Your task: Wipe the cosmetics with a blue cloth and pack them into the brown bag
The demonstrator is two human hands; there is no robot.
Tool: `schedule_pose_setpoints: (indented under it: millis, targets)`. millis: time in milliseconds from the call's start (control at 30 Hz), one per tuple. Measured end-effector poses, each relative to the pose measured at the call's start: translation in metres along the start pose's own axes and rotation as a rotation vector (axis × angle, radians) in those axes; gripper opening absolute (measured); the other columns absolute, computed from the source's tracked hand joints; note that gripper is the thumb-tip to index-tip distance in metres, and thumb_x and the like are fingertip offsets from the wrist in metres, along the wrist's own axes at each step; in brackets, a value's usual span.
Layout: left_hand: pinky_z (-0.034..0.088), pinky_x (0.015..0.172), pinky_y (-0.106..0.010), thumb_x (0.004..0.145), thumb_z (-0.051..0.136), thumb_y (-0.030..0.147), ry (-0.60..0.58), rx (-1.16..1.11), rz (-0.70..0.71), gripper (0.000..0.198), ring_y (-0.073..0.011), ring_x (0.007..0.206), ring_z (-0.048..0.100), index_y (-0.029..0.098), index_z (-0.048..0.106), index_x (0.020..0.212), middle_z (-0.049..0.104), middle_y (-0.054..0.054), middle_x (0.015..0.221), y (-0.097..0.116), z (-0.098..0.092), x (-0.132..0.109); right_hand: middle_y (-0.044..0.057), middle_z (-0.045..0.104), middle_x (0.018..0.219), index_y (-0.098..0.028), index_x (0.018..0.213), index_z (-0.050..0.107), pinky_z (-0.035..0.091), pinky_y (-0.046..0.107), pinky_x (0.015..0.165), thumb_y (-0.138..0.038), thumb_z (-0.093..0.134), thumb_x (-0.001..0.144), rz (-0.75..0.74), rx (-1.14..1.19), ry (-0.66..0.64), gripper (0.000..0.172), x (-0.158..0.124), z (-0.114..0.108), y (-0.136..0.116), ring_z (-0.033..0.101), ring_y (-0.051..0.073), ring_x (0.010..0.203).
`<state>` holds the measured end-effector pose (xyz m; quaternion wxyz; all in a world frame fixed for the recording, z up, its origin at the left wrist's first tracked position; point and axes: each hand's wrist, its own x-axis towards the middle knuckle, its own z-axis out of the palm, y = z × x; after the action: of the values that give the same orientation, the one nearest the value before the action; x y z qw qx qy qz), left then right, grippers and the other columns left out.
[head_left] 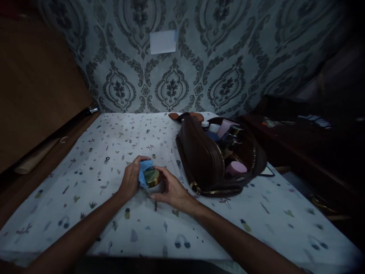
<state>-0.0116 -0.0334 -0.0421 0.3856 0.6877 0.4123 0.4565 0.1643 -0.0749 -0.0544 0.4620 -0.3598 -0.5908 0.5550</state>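
Observation:
A small cosmetic jar (155,187) with a shiny gold lid (152,176) is between my hands, just above or on the patterned cloth; I cannot tell which. My right hand (172,190) grips the jar from its right side, thumb in front and fingers behind. My left hand (131,177) is closed on a light blue cloth (145,171), which lies against the lid's left side. To the right of my hands sits a brown toiletry bag (202,152), unzipped. Inside it are a pink-lidded jar (236,168), a dark bottle (232,135) and several other containers.
A white tablecloth (94,182) with small printed figures covers the table. Patterned wallpaper (171,83) with a white card (162,42) rises behind. A wooden panel (37,83) bounds the left side; dark furniture (288,144) stands at right.

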Motion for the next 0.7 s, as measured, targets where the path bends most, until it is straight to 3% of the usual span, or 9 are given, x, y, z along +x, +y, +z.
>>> schedule_pose_setpoints:
  millis: [67,300,533,700]
  targets:
    - [0.050,0.084,-0.035,0.098,0.023,0.066,0.017,-0.016,-0.040,0.063,-0.0238,0.095,0.064,0.018,0.061,0.113,0.069,-0.008,0.104,0.0006,0.0016,0.0011,0.008,0.060,0.129,-0.025,0.126,0.051,0.043,0.042,0.108,-0.034,0.086,0.065,0.008,0.048,0.025,0.071,0.0009,-0.0003,-0.0013,0.055,0.026,0.126]
    - [0.047,0.097,-0.038,0.095,0.040,0.065,-0.158,0.087,0.061,0.061,-0.0277,0.111,0.061,0.019,0.050,0.134,0.064,-0.012,0.125,-0.0038,0.0067,0.0000,0.005,0.064,0.113,-0.026,0.119,0.050,0.050,0.037,0.095,-0.030,0.084,0.059,0.048,0.181,0.115,0.069,0.0064,-0.0033,0.0032,0.062,0.024,0.110]
    - [0.048,0.080,-0.034,0.096,0.039,0.062,-0.177,0.217,0.107,0.049,-0.0236,0.089,0.063,0.019,0.058,0.112,0.066,-0.007,0.100,-0.0006,0.0002,-0.0012,0.001,0.064,0.104,-0.024,0.112,0.052,0.049,0.036,0.091,-0.023,0.079,0.064,0.010,-0.137,0.165,0.055,0.0021,0.0020,0.0066,0.062,0.021,0.100]
    - [0.044,0.067,-0.030,0.100,0.034,0.058,-0.129,0.295,0.135,0.046,-0.0176,0.069,0.057,0.020,0.058,0.089,0.059,0.000,0.075,0.0020,-0.0025,-0.0022,0.006,0.062,0.121,-0.023,0.130,0.047,0.046,0.041,0.100,-0.022,0.083,0.062,0.044,-0.286,0.147,0.077,-0.0017,0.0037,0.0057,0.059,0.026,0.116]
